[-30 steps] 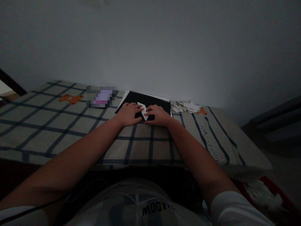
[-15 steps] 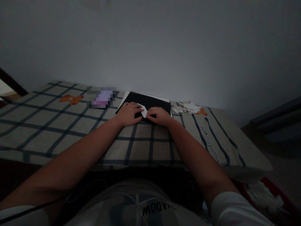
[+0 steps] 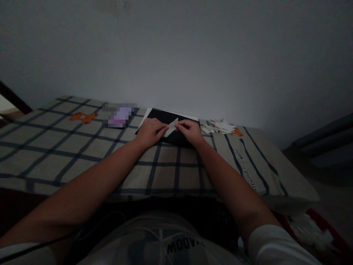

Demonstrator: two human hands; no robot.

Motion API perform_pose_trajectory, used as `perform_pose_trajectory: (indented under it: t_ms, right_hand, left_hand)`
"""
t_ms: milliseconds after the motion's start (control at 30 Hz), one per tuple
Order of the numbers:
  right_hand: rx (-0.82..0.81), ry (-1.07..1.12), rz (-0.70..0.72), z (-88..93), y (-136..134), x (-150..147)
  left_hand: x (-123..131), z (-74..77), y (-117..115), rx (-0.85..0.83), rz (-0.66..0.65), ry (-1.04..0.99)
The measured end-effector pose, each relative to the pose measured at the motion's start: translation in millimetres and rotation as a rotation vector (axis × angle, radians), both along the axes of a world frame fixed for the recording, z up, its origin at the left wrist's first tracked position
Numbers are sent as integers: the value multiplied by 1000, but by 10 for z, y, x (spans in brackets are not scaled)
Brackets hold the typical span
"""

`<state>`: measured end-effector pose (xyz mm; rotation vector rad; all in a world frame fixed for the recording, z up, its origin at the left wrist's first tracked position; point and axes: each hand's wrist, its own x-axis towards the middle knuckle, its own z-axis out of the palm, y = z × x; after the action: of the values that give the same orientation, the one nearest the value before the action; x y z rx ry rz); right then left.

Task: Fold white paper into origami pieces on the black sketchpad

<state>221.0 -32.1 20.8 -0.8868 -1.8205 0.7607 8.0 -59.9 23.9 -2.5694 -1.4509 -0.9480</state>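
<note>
A small folded piece of white paper [image 3: 172, 127] is held between my two hands, slanting up to the right. My left hand [image 3: 151, 131] pinches its left edge between thumb and fingers. On the other side, my right hand [image 3: 190, 131] pinches the right edge with thumb and index finger. Beneath them lies a black notebook cover [image 3: 176, 140] with punched holes along its far edge; white sheets show from under it. My fingers hide parts of the paper's edges.
To the right of the notebook is a pile of white paper pieces [image 3: 220, 126]. A blurred purple-screened phone [image 3: 120, 116] lies at the left on the checked tablecloth [image 3: 91, 143], which bears orange bear prints. A wall [image 3: 176, 55] rises behind the table.
The paper has been lifted off the black cover and turned, now a slanted narrow shape. My right hand has moved slightly up, and both hands now pinch the paper's sides.
</note>
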Motion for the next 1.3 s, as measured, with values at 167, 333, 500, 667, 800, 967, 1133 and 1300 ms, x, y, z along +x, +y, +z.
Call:
perform_pose_trajectory:
  t_ms: [167, 333, 500, 667, 800, 967, 1133, 1300]
  right_hand:
    - [-204, 192, 16, 72, 9, -49]
    - [-383, 253, 74, 10, 70, -39]
    - [-495, 352, 199, -24, 55, -34]
    - [-579, 396, 240, -1, 31, -22]
    - [-576, 358, 220, -23, 50, -14]
    - [-558, 306, 250, -80, 90, -9]
    - [-576, 295, 269, -72, 62, -38]
    - [-589, 213, 214, -42, 29, -66]
  left_hand:
    - [91, -26, -29, -242, -72, -441]
    - [130, -71, 6, -529, -108, -698]
    - [98, -107, 79, -543, -62, -718]
    - [97, -142, 109, -522, -11, -734]
    - [109, -140, 99, -582, -65, -784]
    - [119, -120, 93, -599, -79, -844]
    - [132, -121, 94, -570, -23, -925]
    - [157, -104, 86, -557, -11, -993]
